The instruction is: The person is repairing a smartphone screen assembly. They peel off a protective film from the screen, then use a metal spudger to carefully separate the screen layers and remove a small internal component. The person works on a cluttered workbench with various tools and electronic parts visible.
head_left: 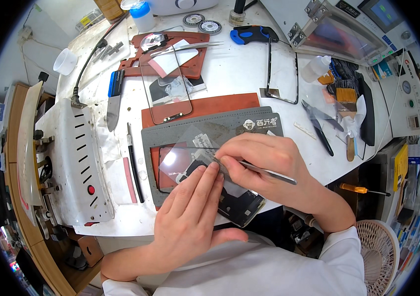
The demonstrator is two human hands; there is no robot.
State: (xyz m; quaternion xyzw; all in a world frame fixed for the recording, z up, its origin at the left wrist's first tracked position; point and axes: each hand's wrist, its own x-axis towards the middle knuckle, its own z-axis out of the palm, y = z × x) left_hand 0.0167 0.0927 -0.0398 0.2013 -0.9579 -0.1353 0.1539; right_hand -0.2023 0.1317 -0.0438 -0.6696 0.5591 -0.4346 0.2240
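Observation:
My left hand (187, 209) lies with its fingers stretched out, their tips on a dark phone screen panel (239, 207). In my right hand (269, 158) is a slim metal tool (274, 174), pinched between thumb and fingers. Its working end meets the panel beside my left fingertips and is partly hidden by my hand. A clear film sheet (182, 155) lies beyond my left fingertips, over a thin black frame (158, 172). Beneath it all is a grey work mat (210, 122), on top of a red-brown pad (239, 101).
A white machine with slots (81, 163) stands at left. A black pen-like knife (132, 163) and blue-handled blade (114, 96) lie nearby. Beyond the mat are another phone frame (185, 111) and a blue-black wire cutter (254, 35). Black pliers (321, 130) and a brush (346, 101) lie right.

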